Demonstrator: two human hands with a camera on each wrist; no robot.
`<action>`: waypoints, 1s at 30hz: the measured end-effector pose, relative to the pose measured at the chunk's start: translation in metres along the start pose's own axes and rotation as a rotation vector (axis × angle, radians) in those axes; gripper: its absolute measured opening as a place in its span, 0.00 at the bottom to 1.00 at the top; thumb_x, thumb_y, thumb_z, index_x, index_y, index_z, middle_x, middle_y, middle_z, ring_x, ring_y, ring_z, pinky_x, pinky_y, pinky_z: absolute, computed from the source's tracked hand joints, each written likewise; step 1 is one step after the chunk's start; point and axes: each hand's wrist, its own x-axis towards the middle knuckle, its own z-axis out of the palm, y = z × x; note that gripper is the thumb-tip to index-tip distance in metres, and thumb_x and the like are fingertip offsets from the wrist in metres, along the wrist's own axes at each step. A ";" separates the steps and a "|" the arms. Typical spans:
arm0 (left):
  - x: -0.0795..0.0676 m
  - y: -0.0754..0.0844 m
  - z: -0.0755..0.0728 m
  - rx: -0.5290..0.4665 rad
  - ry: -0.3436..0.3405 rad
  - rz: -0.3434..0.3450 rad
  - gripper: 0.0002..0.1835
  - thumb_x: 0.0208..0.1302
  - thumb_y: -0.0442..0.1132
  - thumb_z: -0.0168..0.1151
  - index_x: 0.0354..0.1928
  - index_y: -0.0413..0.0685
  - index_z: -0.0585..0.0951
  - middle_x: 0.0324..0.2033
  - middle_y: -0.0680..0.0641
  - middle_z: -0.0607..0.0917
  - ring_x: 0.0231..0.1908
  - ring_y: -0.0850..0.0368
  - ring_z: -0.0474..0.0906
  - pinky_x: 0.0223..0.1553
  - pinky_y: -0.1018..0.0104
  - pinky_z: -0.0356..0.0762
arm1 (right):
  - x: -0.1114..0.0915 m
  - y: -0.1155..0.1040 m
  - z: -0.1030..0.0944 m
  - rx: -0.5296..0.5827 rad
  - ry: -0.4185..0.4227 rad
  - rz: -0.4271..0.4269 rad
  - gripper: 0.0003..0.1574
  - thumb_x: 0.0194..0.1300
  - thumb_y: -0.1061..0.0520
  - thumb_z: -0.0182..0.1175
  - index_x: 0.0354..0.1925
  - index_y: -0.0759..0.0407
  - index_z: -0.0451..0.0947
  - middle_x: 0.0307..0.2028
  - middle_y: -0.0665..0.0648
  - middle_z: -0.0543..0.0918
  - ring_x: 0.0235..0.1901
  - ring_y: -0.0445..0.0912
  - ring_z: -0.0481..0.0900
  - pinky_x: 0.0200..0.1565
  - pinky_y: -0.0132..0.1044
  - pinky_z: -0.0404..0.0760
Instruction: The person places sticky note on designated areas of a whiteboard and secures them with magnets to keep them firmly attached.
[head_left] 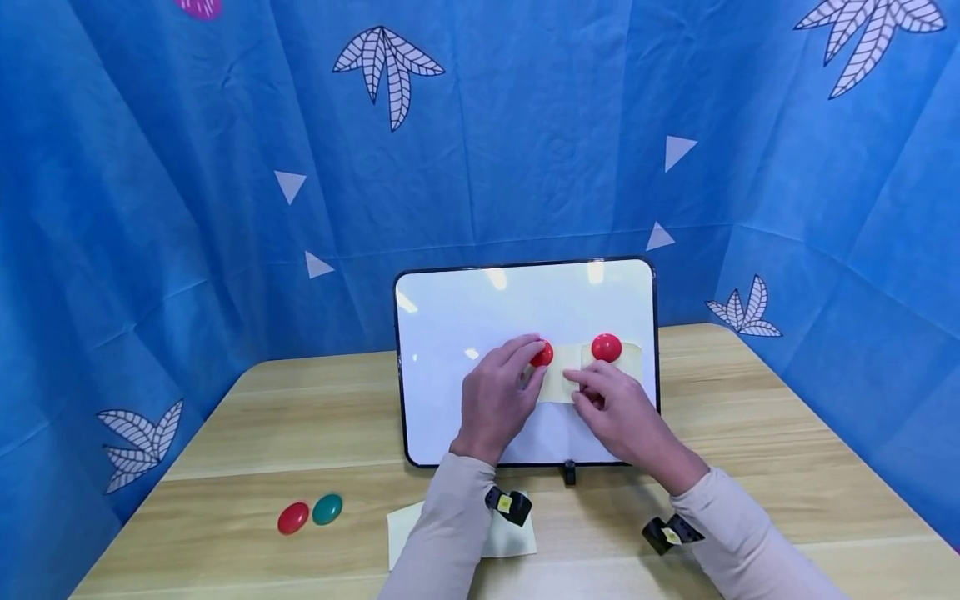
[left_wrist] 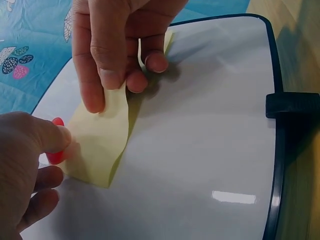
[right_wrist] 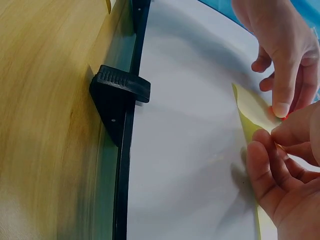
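My left hand (head_left: pixel 501 396) pinches a round red magnet (head_left: pixel 543 354) at the upper part of a yellow sticky note (head_left: pixel 558 379) on a white whiteboard (head_left: pixel 442 375). In the left wrist view the magnet (left_wrist: pixel 56 150) shows between thumb and fingers, at the note's upper edge. My right hand (head_left: pixel 618 408) holds the same note near its right side, thumb and fingertips at the edge and the other fingers curled. The note's lower edge (right_wrist: pixel 236 92) bows away from the board. To its right, a second red magnet (head_left: pixel 607 347) sits on another yellow note (head_left: pixel 632 360).
The board leans upright on the wooden table (head_left: pixel 337 425), held by a black stand clip (head_left: pixel 570 473). A red magnet (head_left: pixel 293 517) and a green magnet (head_left: pixel 327 509) lie at the left. Pale paper sheets (head_left: pixel 513 542) lie under my left forearm. Blue curtain (head_left: pixel 525 125) surrounds the table.
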 end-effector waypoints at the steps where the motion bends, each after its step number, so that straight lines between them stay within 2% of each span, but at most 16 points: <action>1: 0.000 0.000 0.001 0.004 0.006 0.004 0.25 0.57 0.43 0.77 0.57 0.51 0.84 0.57 0.52 0.84 0.53 0.59 0.82 0.51 0.71 0.77 | 0.000 0.000 0.000 0.000 -0.002 0.001 0.22 0.62 0.66 0.69 0.55 0.63 0.83 0.40 0.53 0.81 0.31 0.43 0.75 0.32 0.31 0.80; 10: 0.002 0.006 0.009 0.047 0.034 0.048 0.26 0.56 0.46 0.77 0.57 0.51 0.84 0.58 0.52 0.83 0.54 0.59 0.82 0.53 0.71 0.76 | 0.000 0.000 0.000 -0.019 -0.008 -0.004 0.21 0.61 0.67 0.68 0.54 0.62 0.84 0.41 0.53 0.81 0.32 0.43 0.75 0.32 0.31 0.80; 23: -0.001 0.011 0.010 0.110 0.070 0.034 0.24 0.60 0.48 0.74 0.58 0.52 0.85 0.58 0.54 0.83 0.54 0.60 0.82 0.53 0.74 0.74 | -0.002 0.001 0.002 -0.016 -0.021 -0.003 0.21 0.61 0.67 0.68 0.54 0.62 0.84 0.41 0.54 0.82 0.32 0.43 0.75 0.33 0.30 0.80; 30: -0.002 0.011 0.012 0.112 0.082 0.032 0.23 0.60 0.47 0.74 0.58 0.52 0.84 0.58 0.54 0.83 0.53 0.60 0.82 0.52 0.73 0.75 | -0.002 0.000 0.001 -0.019 -0.014 -0.007 0.21 0.61 0.67 0.68 0.54 0.62 0.84 0.41 0.53 0.82 0.32 0.43 0.75 0.32 0.30 0.80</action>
